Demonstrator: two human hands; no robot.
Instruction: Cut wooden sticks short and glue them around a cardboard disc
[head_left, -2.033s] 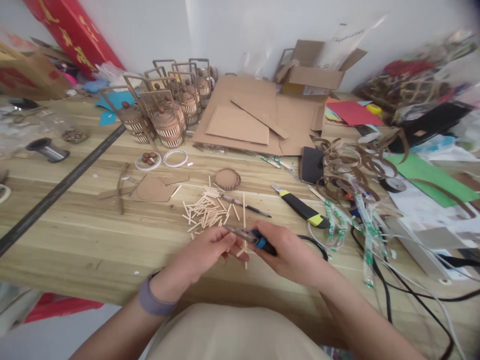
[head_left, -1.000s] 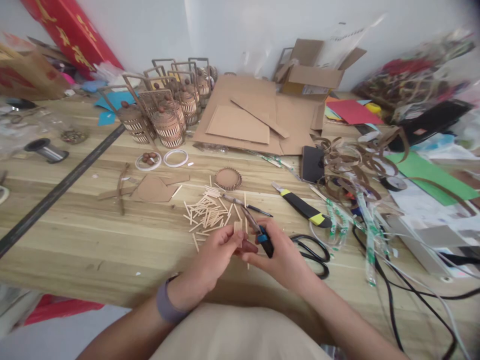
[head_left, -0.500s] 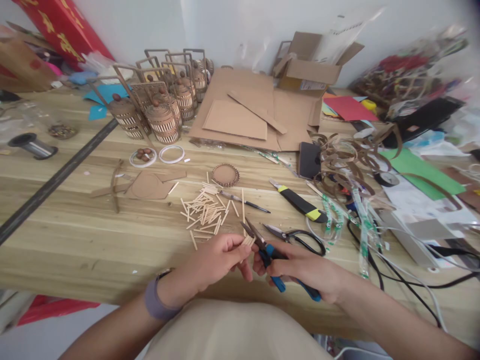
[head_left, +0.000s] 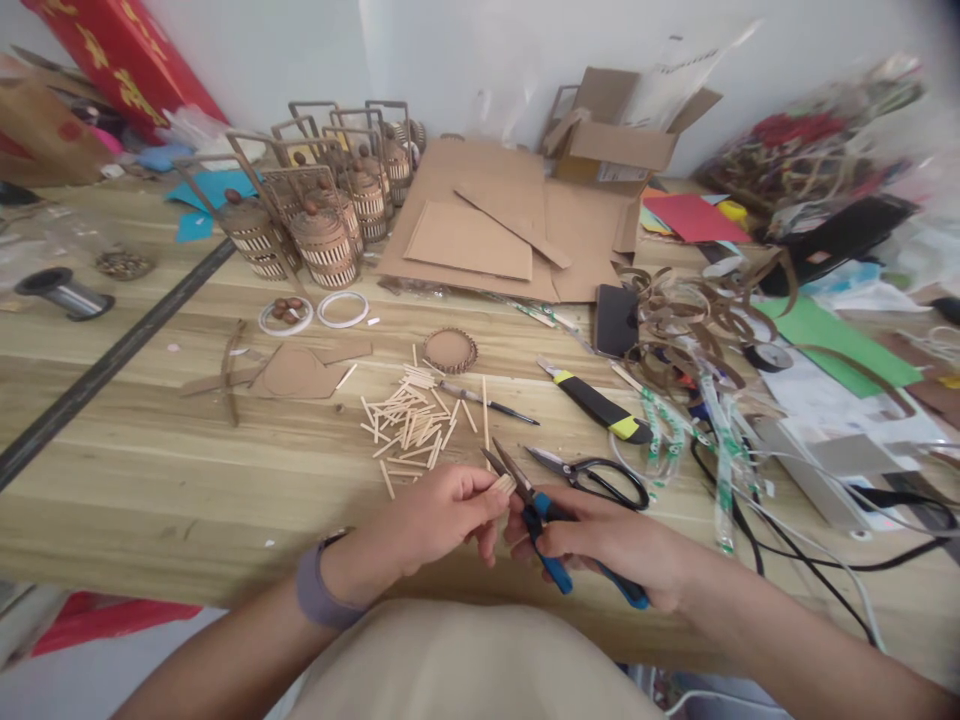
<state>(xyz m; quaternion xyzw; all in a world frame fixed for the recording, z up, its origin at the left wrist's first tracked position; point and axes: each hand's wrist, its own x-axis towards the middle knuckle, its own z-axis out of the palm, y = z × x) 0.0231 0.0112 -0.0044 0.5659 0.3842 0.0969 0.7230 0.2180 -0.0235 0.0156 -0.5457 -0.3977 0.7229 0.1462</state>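
Between thumb and fingers, my left hand (head_left: 454,510) pinches a few short wooden sticks (head_left: 504,484), their ends pointing right. My right hand (head_left: 592,535) is wrapped around the blue-and-black handles of a pair of pliers (head_left: 534,510). The long dark jaws are slightly apart, right beside the sticks; whether they touch them I cannot tell. Just beyond my hands lies a loose pile of cut sticks (head_left: 409,425), with one longer stick (head_left: 485,410) at its right. A pen (head_left: 487,402) and a round cardboard piece with a ridged rim (head_left: 450,350) lie behind the pile.
Black-handled scissors (head_left: 592,475) and a utility knife (head_left: 600,402) lie to the right. Behind them are a phone (head_left: 616,320) and curled brown strips (head_left: 675,310). Several small lidded baskets (head_left: 326,245) stand at the back left, near cardboard sheets (head_left: 469,240). A wire spool (head_left: 64,293) is far left.
My left hand has shifted slightly right and up with the sticks, closer to the pliers. The pliers remain nearly in place in my right hand.
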